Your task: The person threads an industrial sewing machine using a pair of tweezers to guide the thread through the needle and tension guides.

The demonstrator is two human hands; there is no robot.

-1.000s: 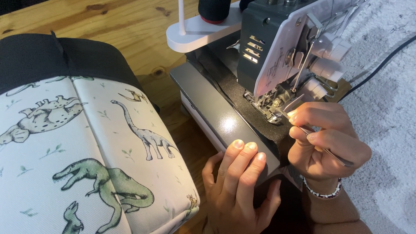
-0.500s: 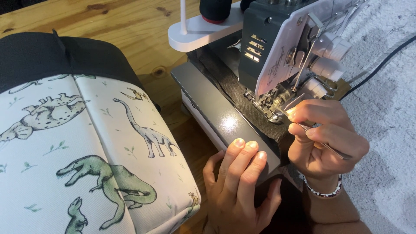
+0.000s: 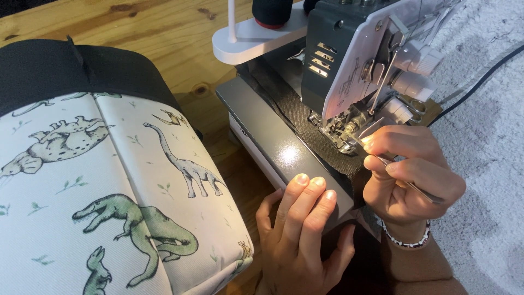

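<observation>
Hands work at the front of a grey sewing machine (image 3: 327,82) that stands on a wooden table (image 3: 142,22). No box, tray or other container shows in the view; the nearest thing to one is the machine's flat bed (image 3: 273,142), on which a strip of black fabric (image 3: 305,128) lies and runs under the metal foot and needles. The right hand (image 3: 409,175) is at that foot, its fingers curled in and its thumb and forefinger pressed together on thin metal tweezers (image 3: 409,183), whose tips point toward the lit needle area; the handle end sticks out past the knuckles. A beaded bracelet (image 3: 406,240) sits on that wrist. The left hand (image 3: 300,235) rests on the near edge of the bed, three fingers laid close together and flat on the grey surface, the thumb hanging below the edge; it holds nothing. To the left, just beside the machine, a padded cushion (image 3: 98,180) printed with green and grey dinosaurs fills the lower corner, with a black band (image 3: 71,71) along its far side. A dark cable (image 3: 480,82) crosses the pale cloth (image 3: 491,164) on the right.
</observation>
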